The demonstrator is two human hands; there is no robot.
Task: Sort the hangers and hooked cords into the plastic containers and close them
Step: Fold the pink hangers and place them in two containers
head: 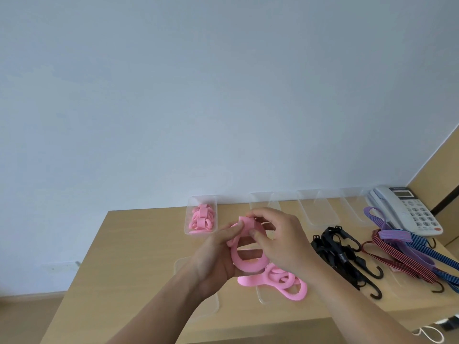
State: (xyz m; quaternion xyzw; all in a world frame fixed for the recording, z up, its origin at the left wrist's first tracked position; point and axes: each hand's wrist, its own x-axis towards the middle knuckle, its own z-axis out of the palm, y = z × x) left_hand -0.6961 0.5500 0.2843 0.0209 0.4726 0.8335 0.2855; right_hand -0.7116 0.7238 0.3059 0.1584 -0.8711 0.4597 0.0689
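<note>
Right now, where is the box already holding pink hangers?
In the head view, the filled container sits at the table's far edge, left of centre, just beyond the left hand gripping a pink hanger.

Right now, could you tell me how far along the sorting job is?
Partly done. One clear container at the back already holds pink hangers. The left hand and right hand grip another pink hanger now. Still left: the pink pile on the table, the black hooked cords, the striped cords, and the closing; no container looks shut.
</note>
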